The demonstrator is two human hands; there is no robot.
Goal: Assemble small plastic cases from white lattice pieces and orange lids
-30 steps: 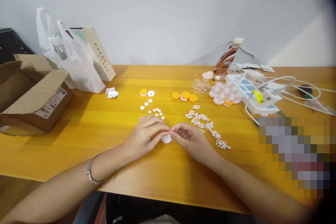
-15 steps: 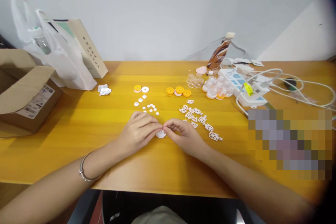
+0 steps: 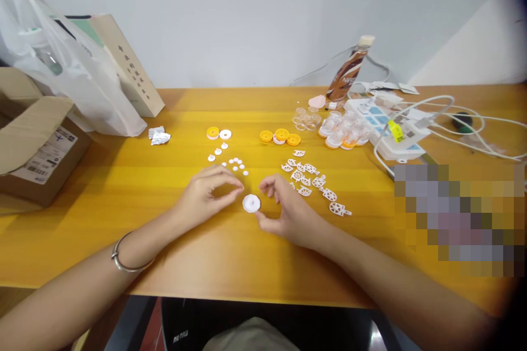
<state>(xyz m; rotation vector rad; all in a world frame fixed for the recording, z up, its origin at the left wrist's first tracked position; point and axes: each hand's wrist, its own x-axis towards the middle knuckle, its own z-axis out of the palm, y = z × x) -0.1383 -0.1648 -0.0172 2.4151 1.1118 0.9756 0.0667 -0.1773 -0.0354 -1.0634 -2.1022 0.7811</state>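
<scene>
A round white plastic disc [image 3: 251,203] with a scalloped edge and a small raised centre lies flat on the table between my hands. My left hand [image 3: 209,192] is just left of it, thumb and forefinger brought together at the tips; whether anything tiny is pinched there I cannot make out. On the disc's right side is my right hand [image 3: 290,211], thumb and fingers apart, with the thumb tip at the rim. Beyond my left hand lie several small white round pieces [image 3: 235,168]. Several white spoked pieces [image 3: 305,181] are spread past my right hand.
Further back sit yellow rings [image 3: 281,135], clear rings [image 3: 306,119] and clear domed parts [image 3: 345,130]. A drink bottle [image 3: 348,74], power strip [image 3: 395,137] and cables are at right. Crumpled foil [image 3: 158,136], a plastic bag [image 3: 102,96] and a cardboard box [image 3: 57,153] stand left.
My hands, whose fingertips met above the white disc, have drawn apart and now leave it uncovered. My right fingers have spread. The view has shifted slightly.
</scene>
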